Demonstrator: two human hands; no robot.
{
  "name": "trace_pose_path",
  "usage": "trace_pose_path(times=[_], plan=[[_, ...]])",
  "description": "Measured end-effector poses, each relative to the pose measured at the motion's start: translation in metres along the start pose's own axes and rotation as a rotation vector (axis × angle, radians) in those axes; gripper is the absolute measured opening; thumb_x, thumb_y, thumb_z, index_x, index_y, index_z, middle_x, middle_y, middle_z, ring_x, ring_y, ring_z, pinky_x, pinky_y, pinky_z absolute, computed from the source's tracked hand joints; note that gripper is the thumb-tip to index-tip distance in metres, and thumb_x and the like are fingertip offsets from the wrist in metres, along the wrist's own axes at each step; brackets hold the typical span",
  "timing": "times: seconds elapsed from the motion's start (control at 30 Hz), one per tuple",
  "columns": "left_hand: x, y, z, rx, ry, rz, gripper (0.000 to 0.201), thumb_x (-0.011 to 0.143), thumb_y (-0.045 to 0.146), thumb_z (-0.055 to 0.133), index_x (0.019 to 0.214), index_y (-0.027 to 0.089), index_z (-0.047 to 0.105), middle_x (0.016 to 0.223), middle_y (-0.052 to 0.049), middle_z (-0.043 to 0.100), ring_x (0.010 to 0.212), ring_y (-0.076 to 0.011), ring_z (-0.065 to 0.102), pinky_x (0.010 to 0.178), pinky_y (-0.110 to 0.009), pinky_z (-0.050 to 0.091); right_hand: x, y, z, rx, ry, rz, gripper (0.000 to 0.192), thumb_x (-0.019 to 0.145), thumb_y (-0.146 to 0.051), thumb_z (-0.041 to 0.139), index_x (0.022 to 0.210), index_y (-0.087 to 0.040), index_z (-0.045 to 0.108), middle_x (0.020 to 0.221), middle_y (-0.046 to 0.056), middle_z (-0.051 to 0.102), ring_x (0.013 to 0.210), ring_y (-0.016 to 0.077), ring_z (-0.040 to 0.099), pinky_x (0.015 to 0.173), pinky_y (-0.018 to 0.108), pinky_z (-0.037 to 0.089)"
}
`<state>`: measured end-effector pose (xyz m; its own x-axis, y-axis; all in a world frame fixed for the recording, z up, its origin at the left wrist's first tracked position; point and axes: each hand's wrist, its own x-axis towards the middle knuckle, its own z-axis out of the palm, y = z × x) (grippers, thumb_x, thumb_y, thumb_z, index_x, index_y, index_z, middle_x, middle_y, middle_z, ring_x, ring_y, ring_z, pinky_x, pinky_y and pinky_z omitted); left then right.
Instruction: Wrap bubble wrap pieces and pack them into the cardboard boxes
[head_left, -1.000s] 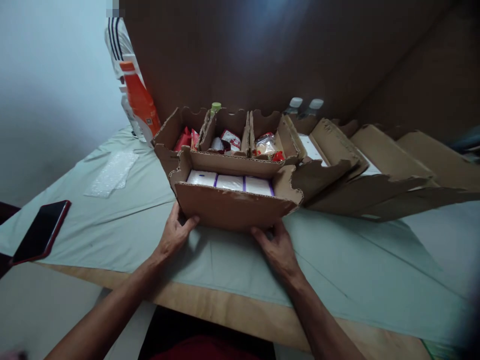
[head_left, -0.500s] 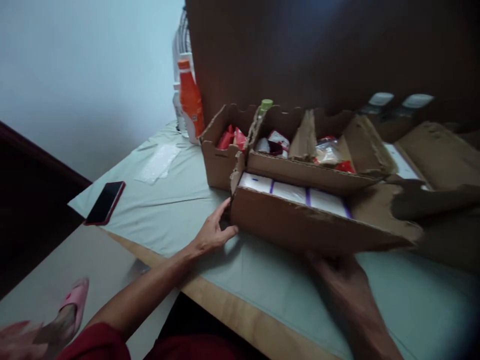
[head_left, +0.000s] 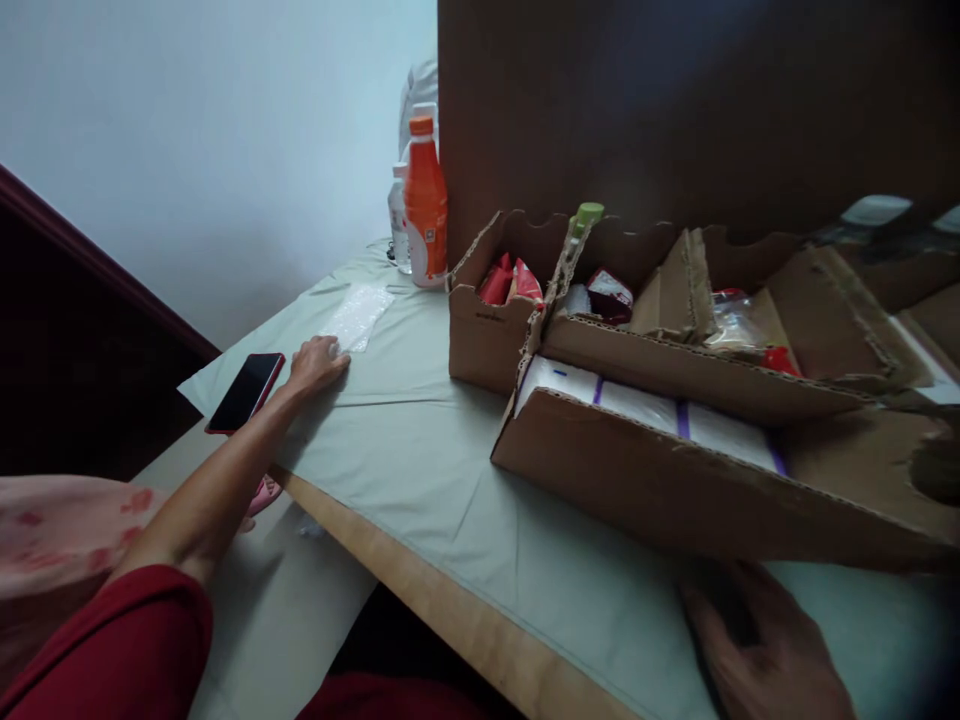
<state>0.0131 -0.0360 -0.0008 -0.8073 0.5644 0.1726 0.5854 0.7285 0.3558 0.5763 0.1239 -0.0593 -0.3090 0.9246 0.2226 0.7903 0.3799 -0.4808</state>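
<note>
left hand (head_left: 315,362) is laid flat and empty on the worktop (head_left: 420,460), just beside the phone (head_left: 246,391) — right hand (head_left: 765,650) is blurred under the cardboard box (head_left: 675,490), grip can't be told. phone pickup seems underway — fingers need closing round it.

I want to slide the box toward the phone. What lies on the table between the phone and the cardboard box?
In the head view, the left hand beside the phone, then bare cloth to the cardboard box.

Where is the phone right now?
In the head view, the phone lies at the left corner of the table, on the pale cloth. The left hand rests just right of it, near a clear plastic sheet.
</note>
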Motion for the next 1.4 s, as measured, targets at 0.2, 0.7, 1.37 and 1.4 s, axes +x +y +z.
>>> trace_pose_path(times=[0.2, 0.7, 1.37, 1.4], plan=[[0.009, -0.006, -0.01, -0.004, 0.034, -0.043, 0.021, 0.082, 0.015, 0.054, 0.093, 0.019, 0.071, 0.098, -0.011, 0.074, 0.101, -0.0279, 0.064, 0.089, -0.037, 0.046, 0.001, -0.008, -0.009, 0.081, -0.043, -0.005, 0.037, 0.087, -0.055, 0.056, 0.112, -0.03, 0.069, 0.132, 0.02, 0.067, 0.126, 0.0455, 0.06, 0.091, 0.064, 0.051], [-0.185, 0.104, -0.035, -0.465, -0.143, 0.268, 0.025, 0.085, 0.038, 0.058, 0.066, 0.021, 0.06, 0.056, 0.003, 0.057, 0.051, -0.0124, 0.052, 0.052, -0.024, 0.038, -0.043, -0.082, -0.032, 0.231, -0.033, -0.045, 0.059, 0.085, -0.068, 0.057, 0.121, -0.023, 0.069, 0.149, 0.017, 0.053, 0.105, 0.0345, 0.069, 0.058, 0.038, 0.056], [-0.195, 0.172, 0.021, -0.864, -0.091, 0.345, 0.054, 0.084, 0.031, 0.067, 0.136, 0.022, 0.056, 0.125, -0.012, 0.064, 0.101, -0.023, 0.065, 0.067, -0.03, 0.052, -0.018, -0.064, -0.041, 0.352, 0.036, -0.115, 0.043, 0.091, -0.049, 0.059, 0.122, -0.02, 0.068, 0.135, 0.015, 0.065, 0.116, 0.0307, 0.065, 0.087, 0.046, 0.06], [-0.189, 0.175, 0.027, -0.852, -0.116, 0.357, 0.054, 0.084, 0.028, 0.065, 0.136, 0.021, 0.055, 0.122, -0.011, 0.065, 0.098, -0.0222, 0.064, 0.065, -0.028, 0.051, -0.013, -0.065, -0.04, 0.346, 0.032, -0.122, 0.041, 0.091, -0.049, 0.059, 0.119, -0.02, 0.069, 0.133, 0.015, 0.066, 0.115, 0.0309, 0.066, 0.09, 0.048, 0.059]])
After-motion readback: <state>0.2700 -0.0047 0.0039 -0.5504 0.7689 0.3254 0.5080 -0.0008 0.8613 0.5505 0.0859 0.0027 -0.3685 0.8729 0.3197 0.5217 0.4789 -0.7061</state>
